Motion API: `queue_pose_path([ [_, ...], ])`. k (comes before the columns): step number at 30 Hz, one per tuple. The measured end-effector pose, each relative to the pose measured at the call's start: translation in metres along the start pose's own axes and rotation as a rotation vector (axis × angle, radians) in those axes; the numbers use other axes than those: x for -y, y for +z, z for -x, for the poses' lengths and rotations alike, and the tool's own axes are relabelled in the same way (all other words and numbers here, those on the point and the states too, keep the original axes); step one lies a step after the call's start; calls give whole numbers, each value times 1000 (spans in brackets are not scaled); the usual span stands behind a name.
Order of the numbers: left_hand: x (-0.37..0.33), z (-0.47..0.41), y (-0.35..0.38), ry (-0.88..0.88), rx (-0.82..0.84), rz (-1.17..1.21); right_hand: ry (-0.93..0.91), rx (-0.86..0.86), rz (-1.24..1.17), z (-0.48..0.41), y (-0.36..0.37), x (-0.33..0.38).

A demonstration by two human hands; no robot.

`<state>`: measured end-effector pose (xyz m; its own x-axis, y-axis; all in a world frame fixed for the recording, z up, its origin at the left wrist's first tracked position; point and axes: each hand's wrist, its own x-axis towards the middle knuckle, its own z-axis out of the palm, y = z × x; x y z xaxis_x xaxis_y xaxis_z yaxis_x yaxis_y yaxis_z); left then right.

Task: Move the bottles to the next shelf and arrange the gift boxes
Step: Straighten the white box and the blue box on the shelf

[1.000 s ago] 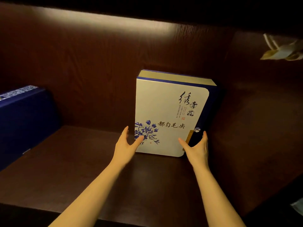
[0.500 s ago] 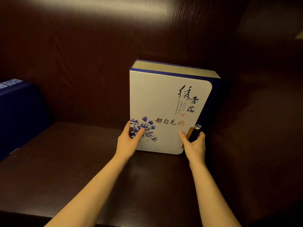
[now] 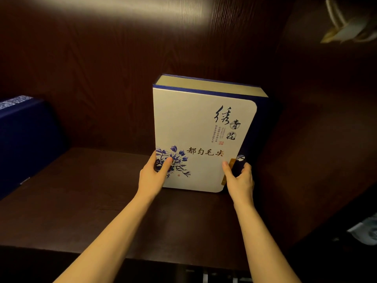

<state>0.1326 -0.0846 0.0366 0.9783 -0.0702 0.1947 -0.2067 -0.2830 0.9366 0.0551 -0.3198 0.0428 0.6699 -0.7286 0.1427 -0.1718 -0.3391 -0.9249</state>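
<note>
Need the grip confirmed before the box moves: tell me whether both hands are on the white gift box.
Yes, the left hand and right hand grip the lower corners of the white gift box.

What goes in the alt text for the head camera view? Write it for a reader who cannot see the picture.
Two bare hands grip the lower corners of an upright white gift box with blue flowers and black calligraphy on a dark wooden shelf: the left hand at its lower left, the right hand at its lower right. A dark blue box stands at the left edge.
</note>
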Motion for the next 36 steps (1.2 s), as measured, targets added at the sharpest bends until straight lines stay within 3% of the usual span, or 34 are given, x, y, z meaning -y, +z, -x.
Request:
queue_pose_path([
  [36, -16, 116, -45, -73, -61, -51, -7, -18, 113, 114, -64, -8],
])
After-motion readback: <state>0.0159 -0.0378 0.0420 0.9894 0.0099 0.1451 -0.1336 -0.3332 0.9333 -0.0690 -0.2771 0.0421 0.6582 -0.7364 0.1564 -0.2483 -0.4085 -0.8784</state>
